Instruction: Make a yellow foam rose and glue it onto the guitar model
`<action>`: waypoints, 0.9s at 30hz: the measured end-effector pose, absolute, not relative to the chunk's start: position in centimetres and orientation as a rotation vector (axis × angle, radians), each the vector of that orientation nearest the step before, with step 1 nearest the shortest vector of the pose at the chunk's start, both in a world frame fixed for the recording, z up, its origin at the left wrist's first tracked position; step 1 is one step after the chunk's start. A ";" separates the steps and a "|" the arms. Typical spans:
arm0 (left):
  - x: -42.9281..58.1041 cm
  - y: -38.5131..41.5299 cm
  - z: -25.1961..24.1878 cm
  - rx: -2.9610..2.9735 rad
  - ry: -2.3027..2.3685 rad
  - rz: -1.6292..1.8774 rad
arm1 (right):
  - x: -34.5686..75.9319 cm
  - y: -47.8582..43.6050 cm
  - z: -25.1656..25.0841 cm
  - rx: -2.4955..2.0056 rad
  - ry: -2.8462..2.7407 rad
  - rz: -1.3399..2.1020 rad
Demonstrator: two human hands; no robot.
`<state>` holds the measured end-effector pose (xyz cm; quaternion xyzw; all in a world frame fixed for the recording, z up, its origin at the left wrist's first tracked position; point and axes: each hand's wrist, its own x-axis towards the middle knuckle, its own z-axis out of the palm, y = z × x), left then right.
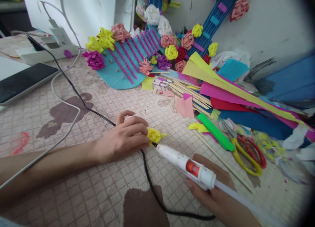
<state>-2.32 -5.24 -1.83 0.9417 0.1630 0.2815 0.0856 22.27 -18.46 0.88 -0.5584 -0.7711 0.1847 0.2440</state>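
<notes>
- The small yellow crumpled-paper flower is held at the fingertips of the left hand, whose fingers are bent and nearly closed.
- The white pen-shaped glue gun is gripped in the right hand, fingers curled around its barrel.
- The flower is positioned between both hands, over the beige quilted tablecloth, beside the gun's dark nozzle; contact cannot be confirmed.

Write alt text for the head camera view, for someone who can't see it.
The right hand holds a white hot glue gun, its nozzle at a yellow paper flower touched by the left hand on a quilted tablecloth. Around them are scissors, thin wooden sticks and a blue craft panel with paper roses.
</notes>
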 end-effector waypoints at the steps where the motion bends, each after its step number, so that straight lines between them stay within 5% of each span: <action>1: -2.3 -5.3 -1.8 2.806 0.487 0.842 | 22.2 -18.4 0.8 -1.525 -2.107 0.492; 27: -2.0 -5.3 -2.2 2.745 0.532 0.837 | 22.6 -18.9 -0.5 -1.630 -2.176 0.344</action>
